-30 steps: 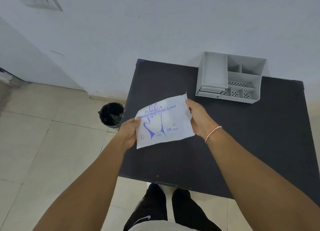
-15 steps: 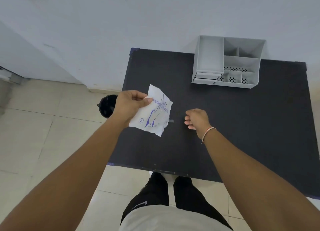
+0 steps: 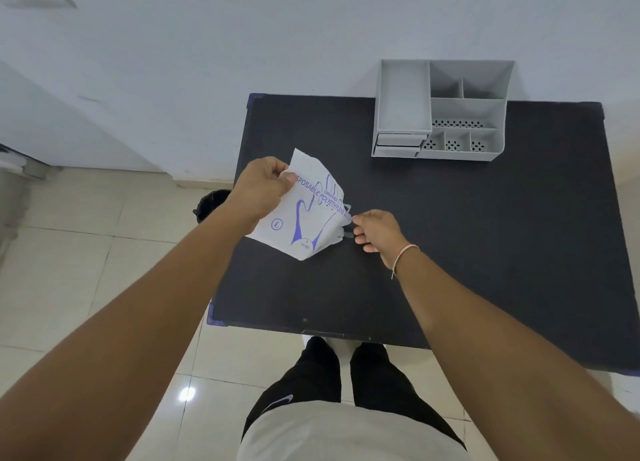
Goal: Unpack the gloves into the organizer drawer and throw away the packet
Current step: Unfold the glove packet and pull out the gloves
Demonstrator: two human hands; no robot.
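Head view: packet (image 3: 304, 214) pinched in left grip (image 3: 263, 188), right grip (image 3: 375, 230) curled at its edge.

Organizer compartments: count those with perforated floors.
4 in the organizer: one long compartment mid-right, and three small ones along the front at left, middle and right.

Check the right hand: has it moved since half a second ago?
Yes. The right hand has shifted left across the black table, closing on the white printed glove packet.

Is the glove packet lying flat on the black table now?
No, the left hand holds the glove packet up above the black table, gripping its upper corner while the packet hangs crumpled.
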